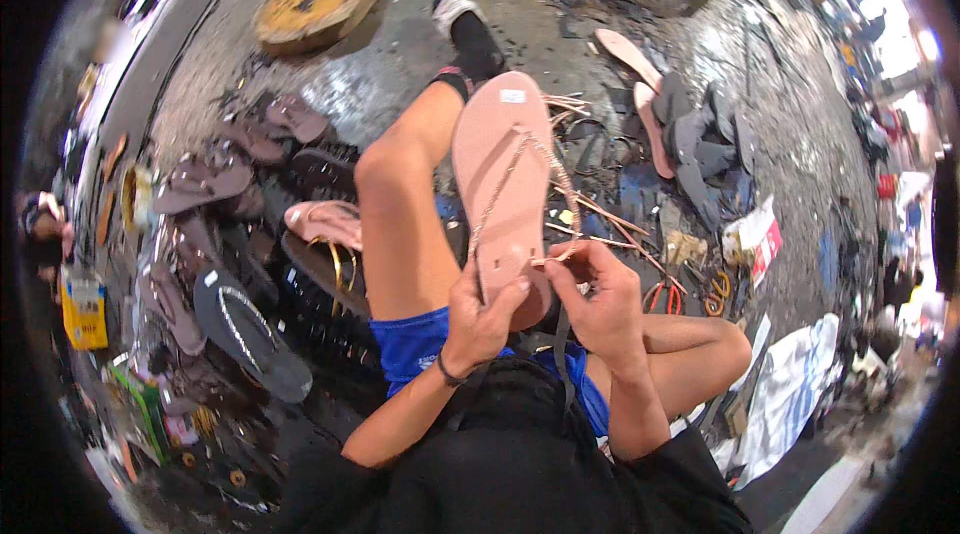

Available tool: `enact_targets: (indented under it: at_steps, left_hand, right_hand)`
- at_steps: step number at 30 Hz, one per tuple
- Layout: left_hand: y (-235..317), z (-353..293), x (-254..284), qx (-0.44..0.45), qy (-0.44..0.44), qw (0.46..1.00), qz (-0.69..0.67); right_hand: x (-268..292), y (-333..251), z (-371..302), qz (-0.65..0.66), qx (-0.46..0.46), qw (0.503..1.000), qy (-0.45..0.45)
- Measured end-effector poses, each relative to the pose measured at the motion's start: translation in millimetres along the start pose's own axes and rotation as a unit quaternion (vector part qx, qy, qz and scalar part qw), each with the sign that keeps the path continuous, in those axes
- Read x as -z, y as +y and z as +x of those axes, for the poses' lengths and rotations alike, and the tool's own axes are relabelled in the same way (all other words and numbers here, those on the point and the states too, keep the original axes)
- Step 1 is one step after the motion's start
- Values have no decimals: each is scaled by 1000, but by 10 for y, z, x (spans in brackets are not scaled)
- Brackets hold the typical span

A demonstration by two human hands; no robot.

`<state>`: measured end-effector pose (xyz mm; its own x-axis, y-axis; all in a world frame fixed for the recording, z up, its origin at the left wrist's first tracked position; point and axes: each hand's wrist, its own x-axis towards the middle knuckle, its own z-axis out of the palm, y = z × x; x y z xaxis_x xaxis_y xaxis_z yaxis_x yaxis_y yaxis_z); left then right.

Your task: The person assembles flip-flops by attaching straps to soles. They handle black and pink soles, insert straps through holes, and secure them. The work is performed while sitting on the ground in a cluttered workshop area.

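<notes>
A pink flip-flop (490, 149) stands in front of my lap, toe end away from me, with a sparkly braided strap (573, 209) rising in a V from the toe hole. My left hand (478, 326) grips the sole near the heel, its thumb across the top face. The fingers of my right hand (605, 309) pinch the strap's right end beside a small hole at the heel's right edge. Whether that end sits in the hole, I cannot tell. The strap's left end runs down to the sole's left edge by my left hand.
Several dark sandals (205, 182) are piled at the left, near a black flip-flop with a shiny strap (245, 334). Pink strap strips (615, 214), orange-handled scissors (665, 296) and dark offcuts lie right. Beyond are pink soles (650, 124) and a round wooden block (318, 6).
</notes>
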<state>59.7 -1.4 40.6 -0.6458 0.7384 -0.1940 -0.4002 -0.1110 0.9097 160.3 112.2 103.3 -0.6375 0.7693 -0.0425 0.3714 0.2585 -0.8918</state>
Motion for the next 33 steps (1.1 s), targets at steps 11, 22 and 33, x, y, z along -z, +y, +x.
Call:
enact_targets:
  at_steps: [11, 22, 33]
  left_hand:
    - [-31, -12, 5, -5, -53, 990, 128]
    - [-117, 137, -62, 24, -47, 988, 143]
    - [75, 319, -52, 87, -120, 980, 136]
  right_hand:
    - [4, 233, -71, 83, -7, 994, 70]
    - [-47, 444, 32, 153, 21, 984, 90]
    - [160, 665, 137, 89, 17, 996, -26]
